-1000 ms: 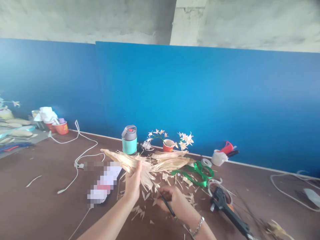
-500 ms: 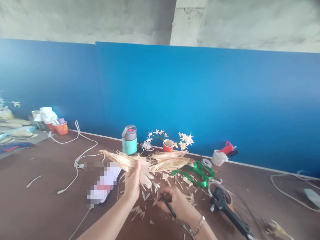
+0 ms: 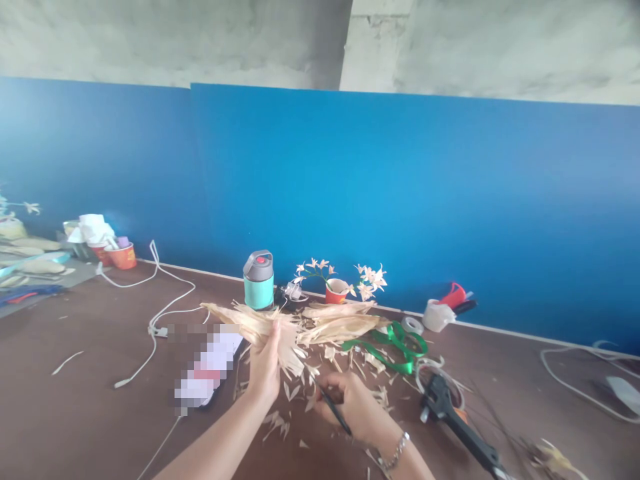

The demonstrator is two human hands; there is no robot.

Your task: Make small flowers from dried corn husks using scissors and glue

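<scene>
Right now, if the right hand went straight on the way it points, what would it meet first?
Probably the frayed corn husk held in the left hand, beyond the tip of the slim black tool in the right hand; depth is unclear.

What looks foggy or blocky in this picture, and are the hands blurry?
Head view: the smooth blue wall panels turn pale and hazy toward the far left; coarse square blocks cover the flat, pale lilac, oblong object. Same head view: the bare left hand and bare right hand have clear outlines, but fine detail is soft, and the thin black stick-shaped tool's tip is hard to make out.
</scene>
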